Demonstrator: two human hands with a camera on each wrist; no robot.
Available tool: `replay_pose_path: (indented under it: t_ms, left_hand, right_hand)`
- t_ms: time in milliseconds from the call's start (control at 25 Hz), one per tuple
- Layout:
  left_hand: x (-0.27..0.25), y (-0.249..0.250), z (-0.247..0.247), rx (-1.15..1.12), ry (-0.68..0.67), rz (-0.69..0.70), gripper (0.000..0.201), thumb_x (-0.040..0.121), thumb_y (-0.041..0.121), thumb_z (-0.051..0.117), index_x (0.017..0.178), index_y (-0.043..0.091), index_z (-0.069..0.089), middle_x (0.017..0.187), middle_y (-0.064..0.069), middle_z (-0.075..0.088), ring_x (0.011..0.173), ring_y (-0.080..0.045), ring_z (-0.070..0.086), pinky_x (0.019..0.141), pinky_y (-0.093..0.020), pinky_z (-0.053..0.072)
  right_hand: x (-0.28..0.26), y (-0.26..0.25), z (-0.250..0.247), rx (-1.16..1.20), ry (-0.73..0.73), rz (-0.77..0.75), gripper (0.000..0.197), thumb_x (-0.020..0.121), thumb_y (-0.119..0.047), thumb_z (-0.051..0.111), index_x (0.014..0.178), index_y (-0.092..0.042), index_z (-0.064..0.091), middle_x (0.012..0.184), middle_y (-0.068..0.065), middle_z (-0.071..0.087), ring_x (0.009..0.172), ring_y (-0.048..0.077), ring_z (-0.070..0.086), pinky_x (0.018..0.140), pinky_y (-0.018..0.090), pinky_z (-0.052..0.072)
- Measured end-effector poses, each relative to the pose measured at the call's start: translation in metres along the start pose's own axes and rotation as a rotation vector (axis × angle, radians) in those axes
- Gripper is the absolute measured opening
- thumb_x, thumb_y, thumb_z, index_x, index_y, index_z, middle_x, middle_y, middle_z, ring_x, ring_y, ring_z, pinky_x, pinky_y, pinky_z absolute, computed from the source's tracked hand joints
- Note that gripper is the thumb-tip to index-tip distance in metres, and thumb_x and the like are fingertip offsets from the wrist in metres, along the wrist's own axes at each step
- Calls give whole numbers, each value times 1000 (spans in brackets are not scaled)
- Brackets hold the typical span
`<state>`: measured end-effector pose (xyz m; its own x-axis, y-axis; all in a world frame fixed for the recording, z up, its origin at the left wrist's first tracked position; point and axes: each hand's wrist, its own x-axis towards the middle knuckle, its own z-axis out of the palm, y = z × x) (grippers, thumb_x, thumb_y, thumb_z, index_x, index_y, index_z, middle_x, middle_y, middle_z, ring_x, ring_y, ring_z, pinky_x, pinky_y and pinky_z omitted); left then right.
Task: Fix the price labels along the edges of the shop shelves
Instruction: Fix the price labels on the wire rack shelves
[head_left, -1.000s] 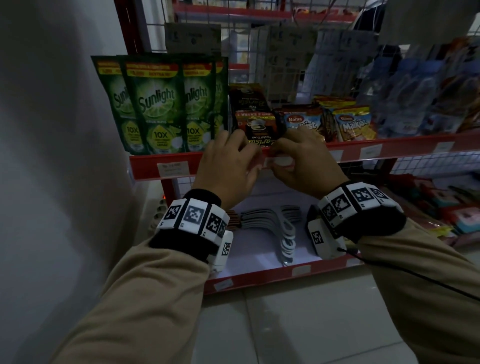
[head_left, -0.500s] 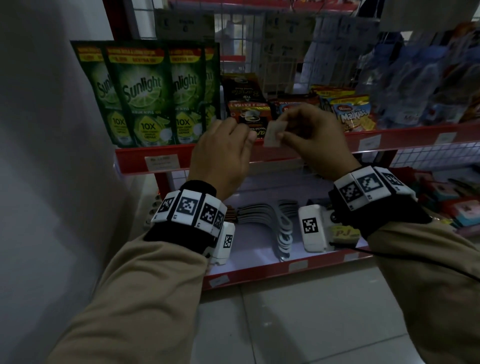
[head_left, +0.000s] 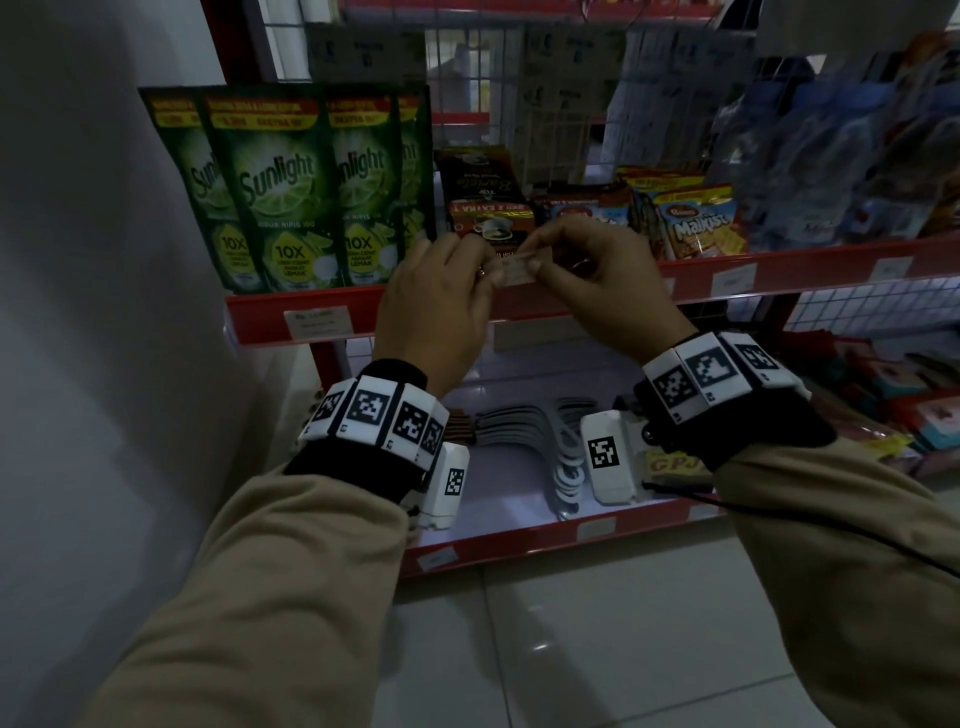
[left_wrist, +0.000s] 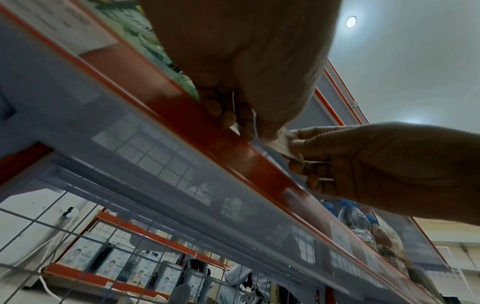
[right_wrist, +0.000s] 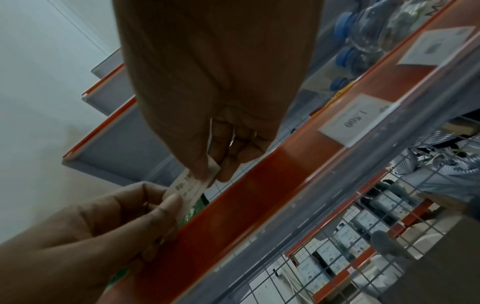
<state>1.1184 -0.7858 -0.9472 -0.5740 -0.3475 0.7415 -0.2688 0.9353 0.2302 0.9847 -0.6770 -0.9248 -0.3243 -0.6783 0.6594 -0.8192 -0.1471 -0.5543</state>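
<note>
Pinching a small white paper price label (head_left: 521, 266) from both ends, the left hand (head_left: 434, 306) and right hand (head_left: 597, 283) meet at the centre of the head view, thumbs and forefingers closed on it, other fingers curled. Half a second ago only the right hand held the label, tilted upright; now it lies level between both sets of fingertips, just above the red shelf edge strip (head_left: 524, 306).
</note>
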Motion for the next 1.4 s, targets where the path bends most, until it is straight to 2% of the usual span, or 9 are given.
replay_pose_path:
  t_ms: [320,400,480,560,600,720,880,1080,1400]
  left_hand:
    - [-1,1,-7,-35,5,-5,17,95,25,49,102,11,55,94,-4,59,90,-25,51,70,-37,42]
    - [0,2,-7,-19,-18,-5,20,94,29,51,106,13,55,94,-3,58,90,-24,50,71,-38,42]
    - [0,2,-8,23,-59,17,25,92,33,53,110,14,54,93,-2,55,92,-24,49,74,-38,42]
    - [0,2,-8,79,-102,36,26,93,33,53,112,16,57,95,-4,54,96,-25,48,79,-39,41]
    - [0,2,-7,110,-112,38,25,93,33,53,111,15,58,97,-5,53,97,-26,47,79,-38,40]
    - [1,5,-5,185,-113,32,23,95,31,51,106,13,61,99,-8,53,99,-29,47,78,-38,38]
    - [2,6,-5,231,-130,38,25,96,31,49,103,10,62,98,-10,52,98,-30,46,76,-41,40]
    - [-1,5,-5,221,-128,56,26,96,28,47,101,8,62,100,-11,55,100,-31,47,78,-43,41]
    - [-5,3,-4,270,-121,28,28,98,30,44,103,10,63,101,-9,56,100,-29,47,79,-38,38]
  right_hand:
    - [2,14,-8,-77,82,23,8,91,-14,60,92,-21,64,84,-12,61,78,-6,56,66,3,39]
    - [1,15,-6,-124,48,8,8,90,-13,60,92,-18,66,88,-7,64,81,1,58,71,9,44]
    - [0,14,-4,-164,22,-23,9,90,-12,60,94,-14,68,91,-2,66,86,12,60,78,25,50]
    - [-1,13,-5,-197,-9,-45,9,89,-13,61,94,-13,68,92,1,65,90,21,59,83,39,49]
    - [-1,14,-6,-225,-32,-43,9,89,-15,61,94,-15,68,92,1,64,92,24,57,84,40,46]
    - [-3,14,-10,-339,-95,-43,9,88,-20,61,96,-19,66,92,2,59,95,26,51,85,36,38]
    - [-6,11,-16,-395,-157,-66,15,85,-16,63,100,-15,64,95,4,58,96,26,48,85,39,39]
    - [-4,9,-15,-489,-224,-44,14,88,-23,62,100,-18,66,100,7,57,100,29,49,92,43,38]
    - [-5,6,-16,-482,-236,-20,13,89,-22,62,100,-18,67,101,8,57,101,29,46,87,39,39]
